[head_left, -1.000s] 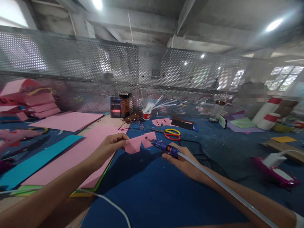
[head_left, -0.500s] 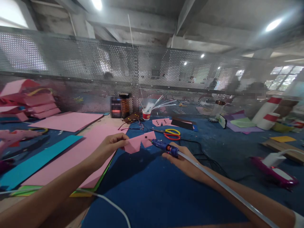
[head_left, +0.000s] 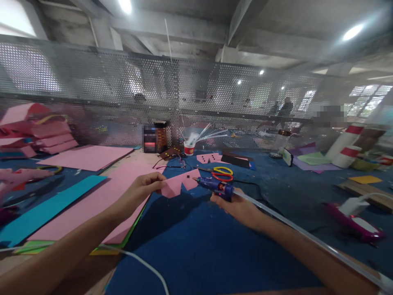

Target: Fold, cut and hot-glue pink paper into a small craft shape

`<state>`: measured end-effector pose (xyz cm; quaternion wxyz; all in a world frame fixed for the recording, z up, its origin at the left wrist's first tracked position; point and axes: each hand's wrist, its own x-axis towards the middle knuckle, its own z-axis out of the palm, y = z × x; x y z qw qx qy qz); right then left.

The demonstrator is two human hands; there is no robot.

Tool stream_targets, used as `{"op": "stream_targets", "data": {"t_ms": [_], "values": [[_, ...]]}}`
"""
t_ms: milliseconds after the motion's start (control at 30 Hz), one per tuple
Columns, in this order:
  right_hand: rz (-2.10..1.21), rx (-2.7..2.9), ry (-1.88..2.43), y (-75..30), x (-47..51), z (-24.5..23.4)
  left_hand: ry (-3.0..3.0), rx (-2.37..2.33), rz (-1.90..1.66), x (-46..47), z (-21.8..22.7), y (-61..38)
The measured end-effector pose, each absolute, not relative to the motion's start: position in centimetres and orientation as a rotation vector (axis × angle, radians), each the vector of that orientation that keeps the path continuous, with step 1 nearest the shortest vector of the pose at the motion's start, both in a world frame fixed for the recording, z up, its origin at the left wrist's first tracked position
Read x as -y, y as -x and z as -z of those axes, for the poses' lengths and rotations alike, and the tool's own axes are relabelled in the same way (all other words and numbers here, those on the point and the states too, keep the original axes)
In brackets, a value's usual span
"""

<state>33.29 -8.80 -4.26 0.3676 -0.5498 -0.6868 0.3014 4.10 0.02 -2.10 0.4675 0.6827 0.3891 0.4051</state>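
My left hand [head_left: 149,182] pinches the left end of a pink paper cutout [head_left: 172,187], which has a notch in its lower edge and one small black square on its right part. In my right hand [head_left: 238,207] is a blue hot glue gun [head_left: 213,186], its fingers wrapped round the grip. The nozzle points left and is at the cutout's right part, beside the black square; whether it touches the paper I cannot tell. A long clear glue stick [head_left: 294,225] runs out of the gun's back. Beyond lies a similar pink cutout [head_left: 209,157] with several black squares.
Scissors [head_left: 222,173] and glasses [head_left: 172,164] lie behind the hands. A paper cup [head_left: 189,148] holds clear sticks. Pink sheets [head_left: 89,205] and a teal strip [head_left: 52,207] are on the left, near a pink glue gun [head_left: 24,176]. A purple power strip [head_left: 353,225] lies right.
My right hand and the glue gun have shifted slightly to the right, and the glue stick's tail has swung rightward. My left hand and the pink cutout have barely moved.
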Motion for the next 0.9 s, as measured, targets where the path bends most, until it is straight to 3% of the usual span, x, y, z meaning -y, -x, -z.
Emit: {"op": "stream_targets", "data": {"t_ms": [367, 667, 900], "values": [[-0.934, 1.710, 1.358, -33.3, 8.1, 4.5, -1.565, -0.952, -0.982, -0.3, 2.0, -3.9], [-0.931, 1.800, 1.419, -33.7, 7.3, 4.8, -1.431, -0.907, -1.191, -1.1, 2.2, -2.8], [-0.928, 1.933, 1.523, -33.4, 5.9, 4.5, -1.063, -0.888, -1.235, -2.9, 2.8, -1.8]]}}
